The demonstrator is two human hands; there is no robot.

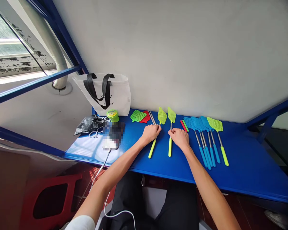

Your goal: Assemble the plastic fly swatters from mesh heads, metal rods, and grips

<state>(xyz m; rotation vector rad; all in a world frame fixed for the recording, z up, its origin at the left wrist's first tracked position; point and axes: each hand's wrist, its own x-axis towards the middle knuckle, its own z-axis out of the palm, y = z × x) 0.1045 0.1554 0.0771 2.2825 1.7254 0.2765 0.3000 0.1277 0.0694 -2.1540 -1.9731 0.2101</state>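
Note:
My left hand (pixel 151 133) is closed round the metal shaft of a yellow-green fly swatter (pixel 162 115), whose handle points toward me. A second yellow-green fly swatter (pixel 171 115) has its shaft pinched in the fingers of my right hand (pixel 180 136). Beyond my left hand lie loose green (pixel 137 116) and red swatter heads (pixel 145 117) and metal rods (pixel 152 117). Right of my right hand are a red and a green handle tube (pixel 185 125). Several blue fly swatters (pixel 205 140) lie in a row there, with another yellow-green fly swatter (pixel 222 150) at its end.
A white tote bag (pixel 120 95) stands against the wall at the back left. Before it are a green tub (pixel 113 115), a black plastic bag (pixel 87 124), scissors (pixel 93 134) and a white cable (pixel 103 164). Blue frame bars (pixel 33 84) bound the blue table (pixel 244 159).

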